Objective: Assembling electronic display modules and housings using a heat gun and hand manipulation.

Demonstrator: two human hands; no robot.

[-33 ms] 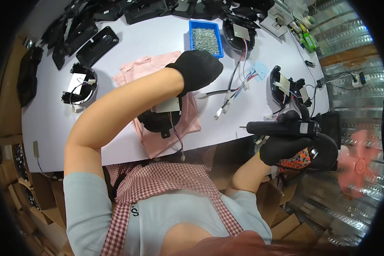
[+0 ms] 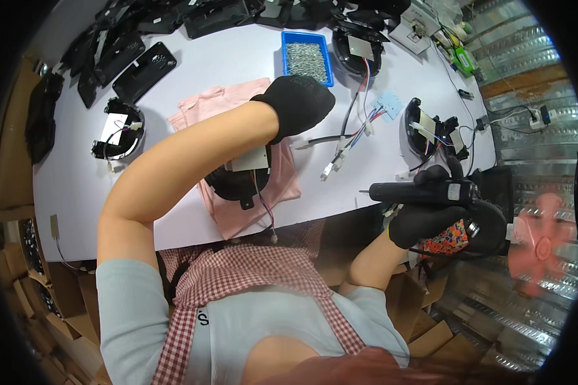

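My right hand (image 2: 430, 221), in a black glove, is wrapped round a black electric screwdriver (image 2: 424, 192) at the table's right front edge. The tool lies level, its thin bit pointing left. My left hand (image 2: 300, 108), also in a black glove, is over the far side of a black rounded housing (image 2: 237, 185). Its fingers are turned down and hidden, so their grip does not show. The housing has a pale plate (image 2: 250, 160) and thin wires hanging toward me. It lies on a folded pink cloth (image 2: 228, 217), partly covered by my left forearm.
Just beyond my left hand stands a blue tray (image 2: 329, 82) of small screws. Similar housings with wires lie at left (image 2: 119, 128), back right (image 2: 359, 48) and right (image 2: 422, 125). Loose wire leads (image 2: 343, 151) lie mid-table. Black plastic covers (image 2: 144, 72) line the back; a pink fan (image 2: 542, 247) is at right.
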